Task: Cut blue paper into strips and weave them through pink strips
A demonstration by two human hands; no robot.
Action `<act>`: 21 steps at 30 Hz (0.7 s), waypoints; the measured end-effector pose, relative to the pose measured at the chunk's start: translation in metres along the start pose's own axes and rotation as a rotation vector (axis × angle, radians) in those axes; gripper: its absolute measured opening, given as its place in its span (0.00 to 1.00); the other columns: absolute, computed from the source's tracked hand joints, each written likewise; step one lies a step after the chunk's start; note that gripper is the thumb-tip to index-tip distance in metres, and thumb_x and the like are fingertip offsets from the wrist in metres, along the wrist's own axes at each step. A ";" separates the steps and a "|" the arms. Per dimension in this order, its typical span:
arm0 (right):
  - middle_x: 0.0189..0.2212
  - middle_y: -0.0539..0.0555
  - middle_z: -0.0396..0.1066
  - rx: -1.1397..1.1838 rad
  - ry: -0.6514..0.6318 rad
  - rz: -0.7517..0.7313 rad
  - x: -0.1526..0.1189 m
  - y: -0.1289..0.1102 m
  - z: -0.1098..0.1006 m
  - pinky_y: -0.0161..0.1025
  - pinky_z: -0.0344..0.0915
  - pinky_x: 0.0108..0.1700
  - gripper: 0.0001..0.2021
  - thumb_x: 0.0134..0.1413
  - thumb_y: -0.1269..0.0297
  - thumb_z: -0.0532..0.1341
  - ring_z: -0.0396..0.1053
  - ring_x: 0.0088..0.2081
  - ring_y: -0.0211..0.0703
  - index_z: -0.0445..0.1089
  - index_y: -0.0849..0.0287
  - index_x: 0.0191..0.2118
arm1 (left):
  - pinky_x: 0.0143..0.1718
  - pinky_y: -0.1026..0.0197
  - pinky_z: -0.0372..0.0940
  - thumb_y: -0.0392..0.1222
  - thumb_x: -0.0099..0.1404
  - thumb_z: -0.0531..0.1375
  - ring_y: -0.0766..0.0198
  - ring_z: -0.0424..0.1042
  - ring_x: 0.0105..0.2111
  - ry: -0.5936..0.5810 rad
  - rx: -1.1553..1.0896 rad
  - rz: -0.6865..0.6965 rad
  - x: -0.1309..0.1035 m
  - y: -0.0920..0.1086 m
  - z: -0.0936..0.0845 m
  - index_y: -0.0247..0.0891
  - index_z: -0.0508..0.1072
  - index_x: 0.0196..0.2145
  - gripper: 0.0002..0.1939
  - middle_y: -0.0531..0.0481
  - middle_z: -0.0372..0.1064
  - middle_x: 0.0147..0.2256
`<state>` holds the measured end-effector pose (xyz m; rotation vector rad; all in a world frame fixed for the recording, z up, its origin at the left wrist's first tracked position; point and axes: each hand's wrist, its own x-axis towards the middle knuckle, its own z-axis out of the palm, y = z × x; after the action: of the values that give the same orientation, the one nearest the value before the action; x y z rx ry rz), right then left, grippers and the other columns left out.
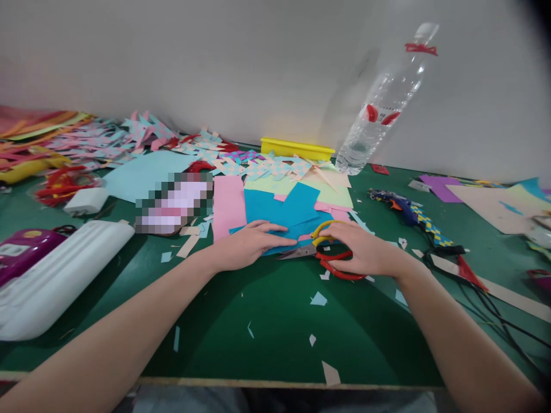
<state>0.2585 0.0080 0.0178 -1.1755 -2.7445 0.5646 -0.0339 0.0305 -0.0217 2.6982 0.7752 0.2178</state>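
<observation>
My left hand (252,244) lies with fingers stretched out on blue paper (267,207) near the middle of the green table. Closed round red and yellow scissors (307,250) is my right hand (359,248), at the paper's right side. The blades point left, towards my left hand's fingertips, and look nearly closed. Under and around the blue sheets lie pink paper (228,203) and pale green paper (340,197).
Behind the papers sit a yellow holder (297,149) and a tilted plastic bottle (379,115). A phone (176,206), white device (69,275) and purple device (30,249) are left. Cables (495,310) lie right; scraps (318,298) dot the front.
</observation>
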 end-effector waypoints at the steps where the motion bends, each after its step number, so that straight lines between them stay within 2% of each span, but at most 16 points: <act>1: 0.51 0.57 0.67 -0.003 -0.001 0.000 0.001 -0.001 0.001 0.50 0.59 0.54 0.20 0.52 0.56 0.60 0.63 0.53 0.53 0.65 0.53 0.51 | 0.59 0.53 0.48 0.30 0.70 0.43 0.60 0.53 0.61 0.001 -0.004 -0.005 0.000 0.000 0.000 0.56 0.59 0.60 0.27 0.54 0.54 0.62; 6: 0.53 0.55 0.65 -0.014 -0.014 -0.007 0.001 -0.002 0.004 0.49 0.60 0.55 0.21 0.52 0.58 0.60 0.61 0.55 0.53 0.64 0.52 0.53 | 0.59 0.51 0.48 0.29 0.70 0.43 0.59 0.53 0.61 0.002 -0.011 -0.012 0.000 0.000 0.000 0.56 0.59 0.60 0.28 0.54 0.55 0.62; 16: 0.51 0.55 0.67 0.007 -0.010 -0.004 0.002 -0.002 0.002 0.49 0.61 0.54 0.20 0.52 0.56 0.60 0.62 0.54 0.52 0.65 0.51 0.51 | 0.58 0.48 0.51 0.32 0.71 0.43 0.55 0.53 0.60 -0.009 -0.033 -0.047 -0.001 -0.001 0.001 0.62 0.57 0.59 0.27 0.56 0.54 0.62; 21: 0.53 0.57 0.66 -0.020 -0.004 0.021 0.004 -0.006 0.006 0.49 0.63 0.52 0.23 0.53 0.53 0.59 0.64 0.53 0.53 0.64 0.53 0.53 | 0.57 0.50 0.52 0.33 0.72 0.42 0.56 0.53 0.60 -0.007 -0.057 -0.040 -0.001 -0.005 0.004 0.61 0.56 0.60 0.26 0.56 0.53 0.62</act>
<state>0.2503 0.0047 0.0141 -1.2101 -2.7509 0.5442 -0.0361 0.0330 -0.0272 2.6262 0.8084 0.2171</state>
